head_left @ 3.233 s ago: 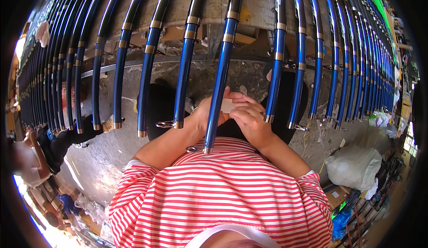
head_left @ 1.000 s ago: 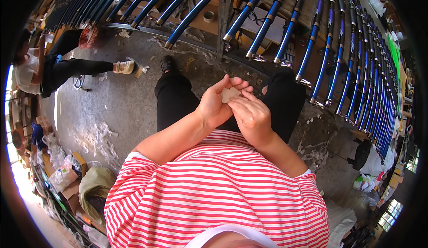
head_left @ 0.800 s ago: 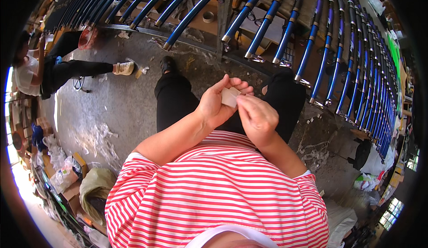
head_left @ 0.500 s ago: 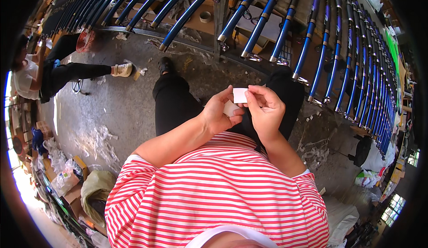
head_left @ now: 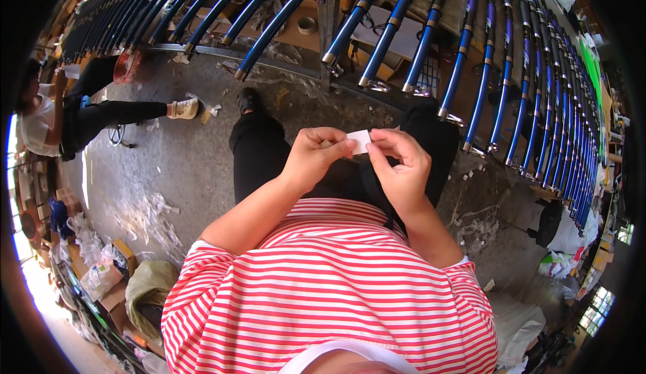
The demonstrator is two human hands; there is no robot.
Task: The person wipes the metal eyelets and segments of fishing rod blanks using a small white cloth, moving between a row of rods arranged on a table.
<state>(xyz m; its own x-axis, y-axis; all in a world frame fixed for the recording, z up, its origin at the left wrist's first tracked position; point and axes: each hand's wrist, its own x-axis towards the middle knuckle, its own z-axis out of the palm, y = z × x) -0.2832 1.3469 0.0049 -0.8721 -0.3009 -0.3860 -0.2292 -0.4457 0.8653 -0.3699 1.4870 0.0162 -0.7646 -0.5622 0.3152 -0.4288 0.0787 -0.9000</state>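
A small white square slip of paper (head_left: 361, 140) is stretched between my two hands, over my lap. My left hand (head_left: 316, 157) pinches its left side between thumb and fingers, its other fingers curled under. My right hand (head_left: 402, 165) grips the right side with thumb and fingertips. Whatever else lies inside my left palm is hidden now. Beyond my hands, blue and black fishing rods (head_left: 422, 50) lie side by side in a long row, their butt ends with metal guides pointing toward me.
A metal-framed rack (head_left: 328, 21) carries the rods, with a tape roll (head_left: 306, 25) among cartons below. At the left sits another person (head_left: 81, 115), near a red basket (head_left: 126, 66). Plastic scraps (head_left: 151, 216) litter the floor; an olive sack (head_left: 151, 283) stands at lower left.
My left hand has turned over from palm up to a pinch on the slip's left side, covering a second white piece seen in that palm before. The slip has tilted slightly.
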